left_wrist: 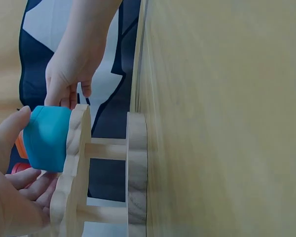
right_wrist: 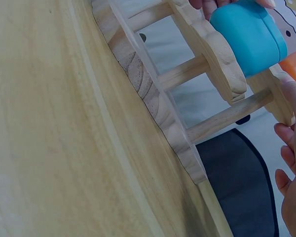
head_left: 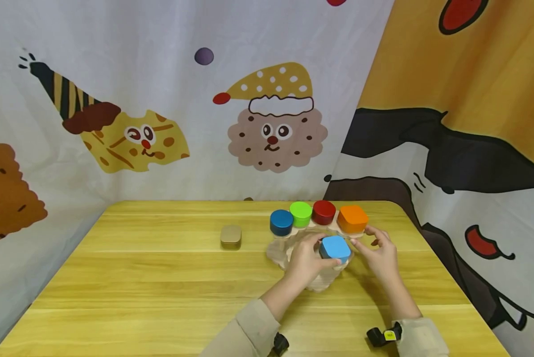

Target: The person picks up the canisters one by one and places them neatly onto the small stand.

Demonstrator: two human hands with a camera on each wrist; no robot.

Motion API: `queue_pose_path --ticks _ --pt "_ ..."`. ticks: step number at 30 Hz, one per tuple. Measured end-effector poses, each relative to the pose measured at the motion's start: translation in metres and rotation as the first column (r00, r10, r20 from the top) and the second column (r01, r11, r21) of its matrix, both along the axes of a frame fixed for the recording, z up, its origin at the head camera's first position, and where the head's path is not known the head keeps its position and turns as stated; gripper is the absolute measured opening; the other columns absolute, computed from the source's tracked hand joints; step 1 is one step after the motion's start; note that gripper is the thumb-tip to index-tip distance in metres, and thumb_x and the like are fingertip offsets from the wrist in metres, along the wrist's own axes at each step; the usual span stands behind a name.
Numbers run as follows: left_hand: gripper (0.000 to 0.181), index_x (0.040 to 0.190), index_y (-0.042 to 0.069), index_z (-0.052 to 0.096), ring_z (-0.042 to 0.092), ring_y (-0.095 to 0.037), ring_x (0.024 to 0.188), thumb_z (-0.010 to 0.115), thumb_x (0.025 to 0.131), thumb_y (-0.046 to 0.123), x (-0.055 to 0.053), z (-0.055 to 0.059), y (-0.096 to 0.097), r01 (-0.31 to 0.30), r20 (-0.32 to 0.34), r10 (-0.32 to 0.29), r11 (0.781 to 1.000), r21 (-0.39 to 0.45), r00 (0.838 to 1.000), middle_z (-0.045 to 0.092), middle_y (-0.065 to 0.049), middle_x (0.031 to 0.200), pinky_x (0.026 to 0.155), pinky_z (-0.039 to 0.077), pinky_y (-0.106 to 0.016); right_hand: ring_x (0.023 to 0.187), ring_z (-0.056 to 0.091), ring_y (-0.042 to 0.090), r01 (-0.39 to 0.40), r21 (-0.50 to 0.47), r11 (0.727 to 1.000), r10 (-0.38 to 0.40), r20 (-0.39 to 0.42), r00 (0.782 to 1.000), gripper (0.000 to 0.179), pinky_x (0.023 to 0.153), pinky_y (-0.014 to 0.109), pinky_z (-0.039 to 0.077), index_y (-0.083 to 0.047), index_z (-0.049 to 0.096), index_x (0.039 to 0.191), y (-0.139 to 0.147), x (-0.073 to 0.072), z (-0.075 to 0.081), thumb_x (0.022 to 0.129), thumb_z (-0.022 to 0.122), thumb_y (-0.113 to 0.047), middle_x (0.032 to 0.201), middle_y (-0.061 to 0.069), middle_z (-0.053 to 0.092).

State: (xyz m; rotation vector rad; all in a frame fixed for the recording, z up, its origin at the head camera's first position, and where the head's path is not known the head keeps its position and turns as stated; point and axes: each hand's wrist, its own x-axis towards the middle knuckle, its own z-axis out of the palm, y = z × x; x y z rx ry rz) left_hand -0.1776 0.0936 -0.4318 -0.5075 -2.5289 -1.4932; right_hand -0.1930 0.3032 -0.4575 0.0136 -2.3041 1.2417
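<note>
My left hand (head_left: 304, 260) holds a light blue rounded-square block (head_left: 335, 248) between thumb and fingers. The block's underside is right at a scalloped wooden tier of a stand (left_wrist: 137, 173), which rises on round pegs above a wooden base. My right hand (head_left: 383, 255) grips the edge of another tier with thumb and fingers, beside an orange square block (head_left: 353, 219). Behind the light blue block, a dark blue round block (head_left: 281, 222), a green one (head_left: 300, 213) and a red one (head_left: 324, 212) sit on the stand with the orange block.
A tan rounded-square block (head_left: 231, 237) lies on the wood-grain table (head_left: 137, 277), left of the stand. A cartoon-print curtain (head_left: 159, 29) hangs behind the table and along its right side. Black wrist cameras sit at both cuffs.
</note>
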Motion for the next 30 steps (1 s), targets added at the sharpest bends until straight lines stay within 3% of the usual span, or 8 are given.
queue_pose_path --ticks 10,16,20,25,30 --pt "0.065 0.125 0.013 0.063 0.056 -0.017 0.108 0.088 0.068 0.029 0.008 0.001 -0.017 0.041 -0.014 -0.040 0.995 0.088 0.999 0.060 0.005 0.123 0.088 0.048 -0.031 0.089 0.042 0.019 0.005 -0.001 1.000 -0.005 -0.005 1.000 0.048 0.076 0.030 0.033 0.005 0.061 0.119 0.001 0.001 0.000 0.080 0.080 -0.015 0.108 0.016 0.055" --pt "0.065 0.128 0.004 0.059 0.055 -0.027 0.111 0.085 0.073 0.024 0.016 -0.001 -0.035 0.106 0.031 -0.114 0.973 0.204 0.993 0.061 -0.006 0.122 0.091 0.048 -0.037 0.089 0.042 0.015 0.005 0.009 1.000 -0.005 -0.012 1.000 0.048 0.076 0.031 0.034 0.006 0.061 0.119 0.001 0.001 0.000 0.080 0.079 -0.014 0.107 0.015 0.055" --pt "0.062 0.128 0.001 0.059 0.054 -0.027 0.111 0.084 0.075 0.022 0.021 0.000 -0.047 0.129 0.037 -0.142 0.963 0.238 0.989 0.061 -0.010 0.122 0.092 0.047 -0.041 0.089 0.042 0.015 0.004 0.005 1.000 -0.004 -0.011 1.000 0.046 0.076 0.031 0.034 0.007 0.061 0.118 0.001 0.001 0.000 0.080 0.079 -0.013 0.106 0.015 0.055" --pt "0.058 0.125 0.002 0.061 0.055 -0.023 0.109 0.084 0.075 0.021 0.026 0.003 -0.064 0.133 0.007 -0.138 0.966 0.223 0.990 0.063 -0.007 0.118 0.089 0.049 -0.039 0.090 0.042 0.016 0.002 -0.001 1.000 -0.002 -0.010 1.000 0.046 0.076 0.031 0.033 0.007 0.060 0.118 0.000 0.000 0.000 0.080 0.079 -0.012 0.106 0.016 0.056" --pt "0.055 0.122 0.004 0.064 0.057 -0.019 0.106 0.084 0.074 0.021 0.027 -0.001 -0.081 0.115 -0.017 -0.114 0.972 0.207 0.993 0.064 -0.003 0.113 0.088 0.049 -0.042 0.090 0.042 0.023 -0.001 0.005 1.000 0.001 0.001 1.000 0.047 0.076 0.030 0.033 0.006 0.060 0.119 0.000 0.000 0.000 0.081 0.079 -0.015 0.108 0.018 0.055"
